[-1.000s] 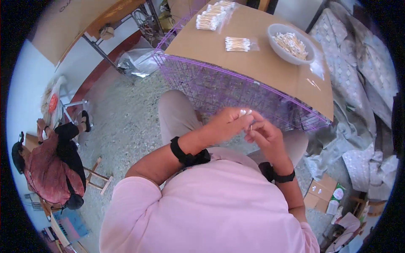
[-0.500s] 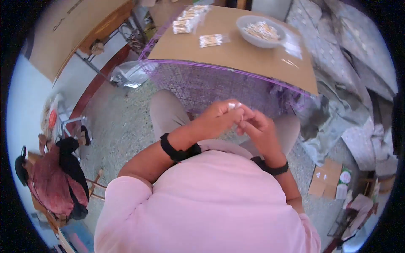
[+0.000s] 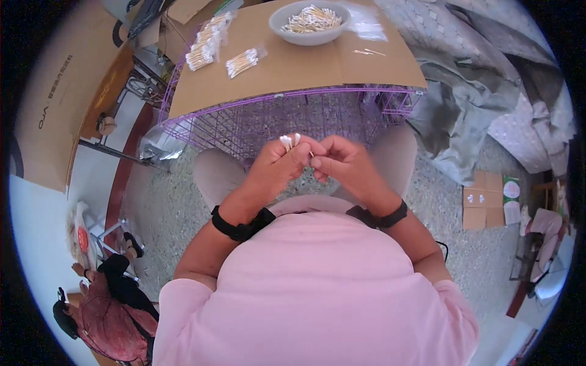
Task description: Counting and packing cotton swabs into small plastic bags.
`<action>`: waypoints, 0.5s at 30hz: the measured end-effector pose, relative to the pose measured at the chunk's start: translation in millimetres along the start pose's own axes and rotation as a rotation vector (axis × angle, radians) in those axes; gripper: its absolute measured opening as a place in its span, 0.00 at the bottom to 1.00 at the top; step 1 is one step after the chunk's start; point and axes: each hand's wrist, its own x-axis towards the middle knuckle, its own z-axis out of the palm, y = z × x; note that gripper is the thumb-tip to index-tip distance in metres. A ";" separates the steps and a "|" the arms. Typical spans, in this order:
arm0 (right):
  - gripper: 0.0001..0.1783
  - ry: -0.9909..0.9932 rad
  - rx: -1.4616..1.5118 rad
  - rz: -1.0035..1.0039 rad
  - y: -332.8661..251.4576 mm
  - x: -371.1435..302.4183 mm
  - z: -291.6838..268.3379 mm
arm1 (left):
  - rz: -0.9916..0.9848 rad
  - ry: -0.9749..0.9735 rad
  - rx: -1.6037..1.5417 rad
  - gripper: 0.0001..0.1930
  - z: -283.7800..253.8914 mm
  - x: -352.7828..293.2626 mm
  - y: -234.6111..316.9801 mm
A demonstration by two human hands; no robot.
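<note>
My left hand (image 3: 278, 160) is closed round a few cotton swabs (image 3: 287, 141), whose white tips stick up above its thumb and fingers. My right hand (image 3: 345, 161) meets it in front of my lap, thumb and forefinger pinched at a thin swab end (image 3: 312, 155) between the two hands. Most of the sticks are hidden by the fingers. Beyond, on a cardboard-topped table (image 3: 293, 73), a pale bowl (image 3: 305, 38) holds many loose swabs. To its left lie a small clear bag of swabs (image 3: 243, 62) and a row of filled bags (image 3: 207, 41).
Loose swabs (image 3: 368, 52) and flat clear bags (image 3: 366, 24) lie right of the bowl. Purple wire mesh (image 3: 213, 122) supports the tabletop. Grey cloths (image 3: 458, 104) hang at right, above flattened cardboard (image 3: 482, 198) on the floor. Another person (image 3: 113, 311) sits at lower left.
My view has shifted, so the table sits further left and higher. My hands stay together; the swab tips in my left hand now show more clearly, fanned apart.
</note>
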 end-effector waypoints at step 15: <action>0.02 0.141 -0.854 -0.198 -19.9 29.8 -3.3 | 0.518 0.188 0.398 0.14 -34.1 33.9 -40.1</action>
